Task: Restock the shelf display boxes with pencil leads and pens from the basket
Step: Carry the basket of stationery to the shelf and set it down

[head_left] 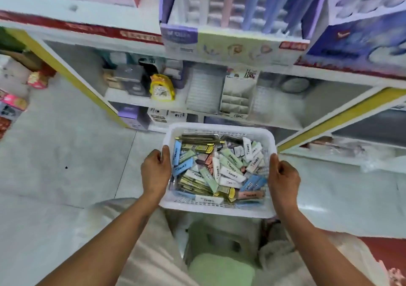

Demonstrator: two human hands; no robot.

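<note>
A white plastic basket is held in front of me, above a pale green stool. It is full of small pencil lead boxes in blue, green, white, pink and gold. My left hand grips its left rim and my right hand grips its right rim. On the lower shelf straight ahead stands a white display box with several open compartments, and a flat grey-white display tray to its left. A pen display box stands on the upper shelf.
A yellow clock-shaped item and dark boxes sit at the shelf's left. Yellow shelf edges slant on both sides. The pale green stool is below the basket, between my legs. Packaged goods lie on the floor at far left.
</note>
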